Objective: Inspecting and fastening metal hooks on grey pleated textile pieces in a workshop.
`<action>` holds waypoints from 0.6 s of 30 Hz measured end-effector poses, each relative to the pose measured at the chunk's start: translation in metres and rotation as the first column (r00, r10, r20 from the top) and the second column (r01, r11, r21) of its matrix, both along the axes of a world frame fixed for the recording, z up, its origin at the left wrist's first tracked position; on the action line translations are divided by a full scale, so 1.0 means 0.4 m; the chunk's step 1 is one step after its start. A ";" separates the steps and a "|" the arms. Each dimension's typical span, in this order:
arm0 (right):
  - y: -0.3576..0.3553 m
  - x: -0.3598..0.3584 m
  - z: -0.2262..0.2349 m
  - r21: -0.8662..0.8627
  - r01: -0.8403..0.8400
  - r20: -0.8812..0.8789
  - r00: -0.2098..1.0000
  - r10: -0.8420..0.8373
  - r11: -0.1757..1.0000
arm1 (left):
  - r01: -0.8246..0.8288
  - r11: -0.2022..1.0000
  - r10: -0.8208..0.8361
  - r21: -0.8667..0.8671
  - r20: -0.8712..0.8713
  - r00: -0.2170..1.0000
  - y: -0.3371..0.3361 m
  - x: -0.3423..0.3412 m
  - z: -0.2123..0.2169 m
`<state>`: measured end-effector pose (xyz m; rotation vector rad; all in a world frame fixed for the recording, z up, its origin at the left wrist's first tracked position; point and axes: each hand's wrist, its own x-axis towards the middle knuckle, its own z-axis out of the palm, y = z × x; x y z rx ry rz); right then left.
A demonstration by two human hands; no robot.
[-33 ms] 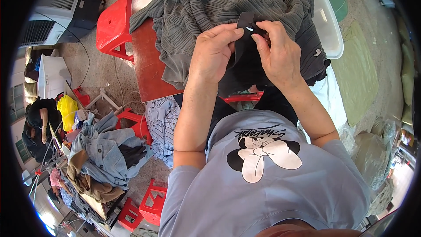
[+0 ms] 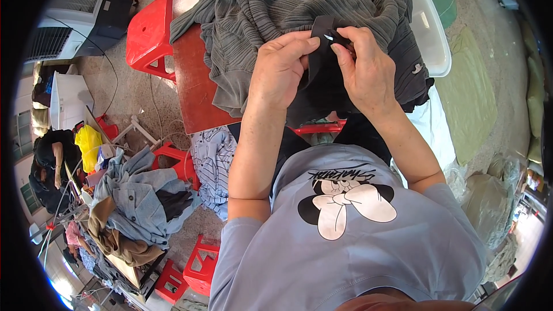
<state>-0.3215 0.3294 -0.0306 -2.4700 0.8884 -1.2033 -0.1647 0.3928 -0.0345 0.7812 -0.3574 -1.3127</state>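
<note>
My left hand (image 2: 280, 68) pinches a black fabric band (image 2: 322, 25) between thumb and fingers, the band standing upright and folded over at its top. Close by on the right, my right hand (image 2: 370, 72) is closed, its thumb and forefinger curled together around something dark that I cannot make out. A small bright white piece (image 2: 328, 38) shows on the band between the two hands. Behind and beneath them lies a heap of dark grey-green ribbed garments (image 2: 305, 0), with black cloth hanging toward my lap.
Under the heap is a red-brown tabletop (image 2: 199, 101). A white plastic tub (image 2: 435, 34) stands right of it. Red stools (image 2: 148, 37) are at the left, near a pile of blue-grey clothes (image 2: 138, 193). Another person's arm (image 2: 58, 164) shows far left.
</note>
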 end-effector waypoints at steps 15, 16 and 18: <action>-0.012 -0.002 -0.017 -0.183 -0.005 -0.049 0.999 -0.005 0.983 | 0.012 1.000 -0.012 -0.013 -0.006 1.000 -0.004 0.001 -0.002; -0.012 -0.004 -0.019 -0.193 -0.011 -0.049 0.999 0.002 0.981 | 0.017 1.000 -0.017 -0.011 -0.013 1.000 -0.005 0.002 -0.003; -0.014 -0.007 -0.024 -0.053 -0.040 0.068 0.997 0.043 0.998 | 0.021 1.000 -0.021 -0.009 -0.020 1.000 -0.006 0.003 -0.004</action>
